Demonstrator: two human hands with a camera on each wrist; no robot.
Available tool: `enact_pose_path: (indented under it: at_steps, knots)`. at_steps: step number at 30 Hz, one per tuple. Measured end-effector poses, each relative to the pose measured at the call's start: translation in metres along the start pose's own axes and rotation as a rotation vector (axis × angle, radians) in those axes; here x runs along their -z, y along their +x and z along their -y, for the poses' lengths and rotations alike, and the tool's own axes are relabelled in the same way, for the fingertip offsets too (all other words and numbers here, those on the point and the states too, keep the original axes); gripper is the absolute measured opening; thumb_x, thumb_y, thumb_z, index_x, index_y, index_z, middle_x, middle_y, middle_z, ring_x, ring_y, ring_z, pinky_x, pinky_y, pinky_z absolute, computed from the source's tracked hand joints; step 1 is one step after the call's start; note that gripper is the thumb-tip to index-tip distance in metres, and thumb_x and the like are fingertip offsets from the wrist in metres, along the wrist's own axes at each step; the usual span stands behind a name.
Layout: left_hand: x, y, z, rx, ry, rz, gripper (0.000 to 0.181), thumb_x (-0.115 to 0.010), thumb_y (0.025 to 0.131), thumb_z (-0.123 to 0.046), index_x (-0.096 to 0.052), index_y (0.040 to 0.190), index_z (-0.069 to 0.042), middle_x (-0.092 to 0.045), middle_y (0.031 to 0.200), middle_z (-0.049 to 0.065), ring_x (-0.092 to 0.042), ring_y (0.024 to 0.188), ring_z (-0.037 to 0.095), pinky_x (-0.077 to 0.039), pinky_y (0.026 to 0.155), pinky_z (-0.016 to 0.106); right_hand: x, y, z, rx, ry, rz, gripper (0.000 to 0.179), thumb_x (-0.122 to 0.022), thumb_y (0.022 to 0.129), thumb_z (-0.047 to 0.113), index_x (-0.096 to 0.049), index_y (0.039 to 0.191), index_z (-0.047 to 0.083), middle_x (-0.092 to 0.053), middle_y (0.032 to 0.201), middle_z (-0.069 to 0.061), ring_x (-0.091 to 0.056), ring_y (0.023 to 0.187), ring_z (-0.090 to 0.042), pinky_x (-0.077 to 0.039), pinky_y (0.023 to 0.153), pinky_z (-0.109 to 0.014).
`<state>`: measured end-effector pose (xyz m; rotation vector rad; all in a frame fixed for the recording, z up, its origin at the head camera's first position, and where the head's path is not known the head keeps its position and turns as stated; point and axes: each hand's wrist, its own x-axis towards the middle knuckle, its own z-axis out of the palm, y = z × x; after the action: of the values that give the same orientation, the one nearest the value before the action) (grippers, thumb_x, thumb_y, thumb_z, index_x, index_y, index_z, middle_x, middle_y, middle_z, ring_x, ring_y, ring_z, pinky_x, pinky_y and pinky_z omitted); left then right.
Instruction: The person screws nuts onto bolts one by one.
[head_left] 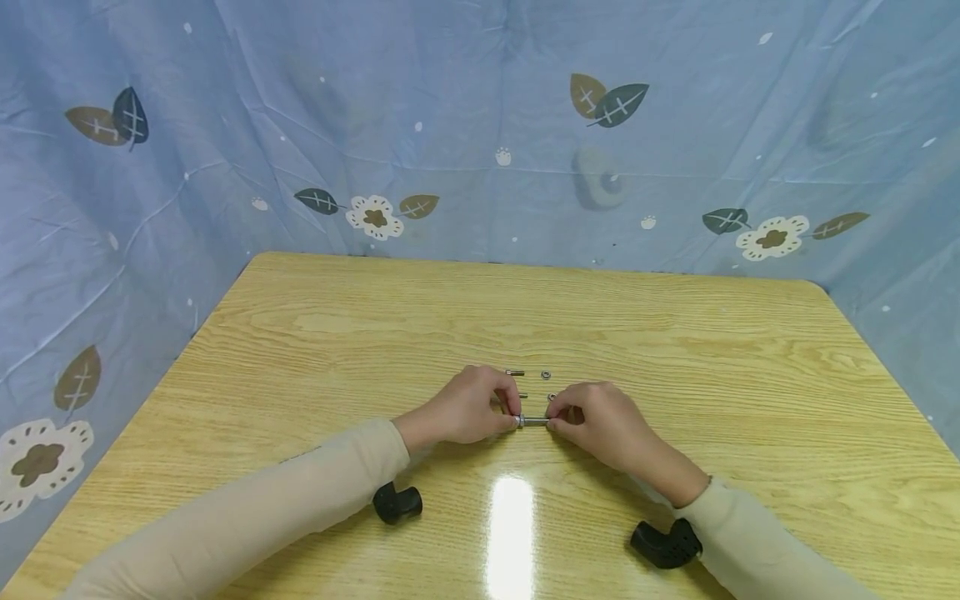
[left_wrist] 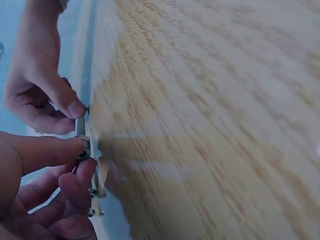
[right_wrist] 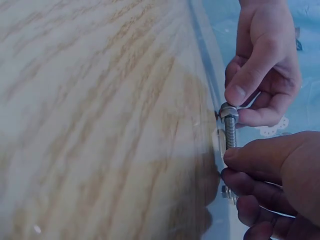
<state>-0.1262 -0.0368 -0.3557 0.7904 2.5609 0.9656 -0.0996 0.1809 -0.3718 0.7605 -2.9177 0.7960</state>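
Between both hands, close over the table, a silver bolt (head_left: 536, 420) lies sideways, its threaded shank (right_wrist: 230, 132) plain in the right wrist view. My left hand (head_left: 471, 406) pinches the hex nut (right_wrist: 229, 111) at the bolt's left end between thumb and finger. At the opposite end my right hand (head_left: 607, 423) grips the shank with thumb and forefinger; its fingertips hide that end. In the left wrist view the nut (left_wrist: 85, 148) shows at the left thumb tip, and a bare stretch of shank (left_wrist: 80, 126) runs on to the right hand.
Just beyond the hands lie a small bolt (head_left: 514, 372) and a nut (head_left: 546, 375). Nearer, another bolt (head_left: 523, 396) and nut (head_left: 551, 397) are partly covered by the fingers. The wooden table (head_left: 360, 308) meets a blue patterned curtain (head_left: 480, 108) at the back.
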Motion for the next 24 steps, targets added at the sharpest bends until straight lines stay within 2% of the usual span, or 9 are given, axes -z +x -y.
enact_pose_path:
  at_steps: [13, 19, 24]
  knots:
    - [-0.002, 0.000, 0.001, -0.017, 0.018, -0.018, 0.014, -0.074, 0.085, -0.012, -0.066, 0.076, -0.019, -0.068, 0.086, -0.005, -0.057, 0.086, 0.013, -0.045, 0.078, 0.032, 0.004, 0.004, -0.001, -0.010, 0.016, 0.051, 0.005, -0.074, 0.085, 0.018, -0.073, 0.081, 0.014, -0.065, 0.073, 0.011, -0.051, 0.062, 0.002, -0.043, 0.056, -0.018]
    - [0.007, -0.001, 0.002, 0.022, -0.003, -0.039, 0.008, -0.071, 0.087, -0.016, -0.067, 0.081, -0.020, -0.067, 0.087, -0.005, -0.053, 0.073, 0.011, -0.043, 0.067, 0.027, 0.015, 0.004, -0.002, -0.056, 0.028, 0.002, 0.002, -0.073, 0.086, 0.016, -0.074, 0.087, 0.016, -0.069, 0.078, 0.009, -0.053, 0.062, -0.002, -0.043, 0.055, -0.020]
    - [0.015, 0.002, 0.004, 0.027, 0.034, -0.085, 0.009, -0.073, 0.086, -0.015, -0.067, 0.081, -0.020, -0.067, 0.085, -0.006, -0.053, 0.073, 0.012, -0.044, 0.071, 0.029, 0.017, 0.005, -0.006, -0.060, 0.026, -0.029, 0.006, -0.073, 0.085, 0.014, -0.074, 0.091, 0.015, -0.070, 0.083, 0.006, -0.054, 0.063, -0.004, -0.043, 0.054, -0.020]
